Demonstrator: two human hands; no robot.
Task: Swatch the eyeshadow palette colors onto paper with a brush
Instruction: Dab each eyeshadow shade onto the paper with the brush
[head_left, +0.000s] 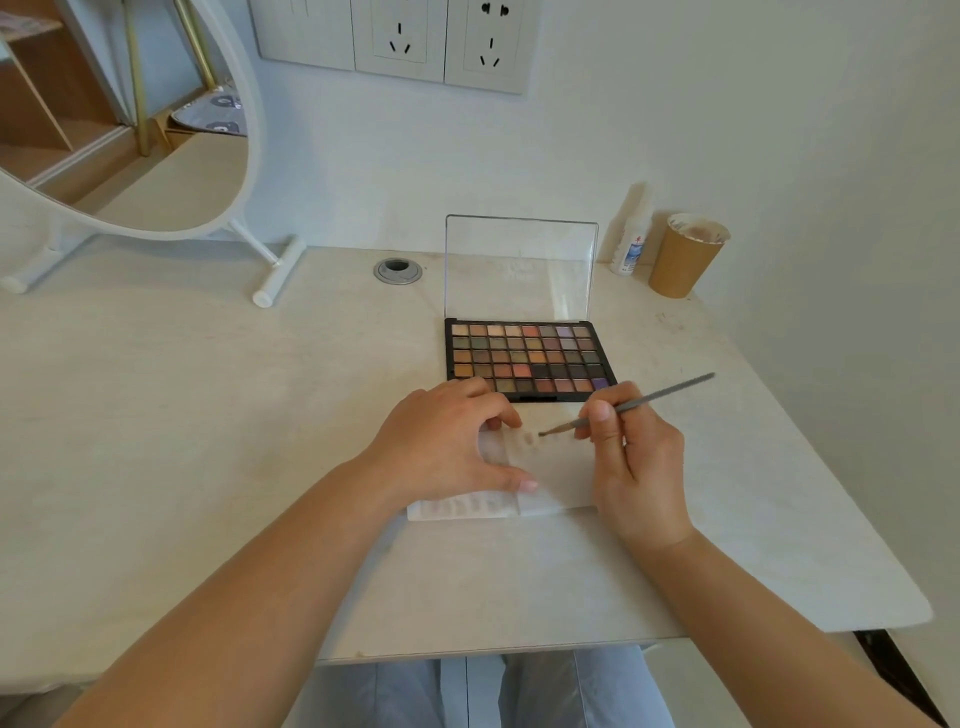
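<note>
Nearest the body, the left hand (447, 447) lies spread on the folded white paper (550, 483), thumb and fingertips pressing it flat to the pale table (208, 415). The right hand (636, 457) pinches a slim grey brush (623, 408) low on its handle, pen-fashion, with the bristle tip touching the paper beside faint brownish swatches. The sheet looks thin and light, likely to slide or crease unless pinned, and the brush probably wants only a soft stroke. Just beyond the hands sits the open eyeshadow palette (524, 358), its clear lid (519, 265) upright; the pressed powders likely crumble under hard pressure. Farther back stand a paper cup (685, 257), a small bottle (631, 247), a round mirror (130, 119) and wall sockets (400, 36).
</note>
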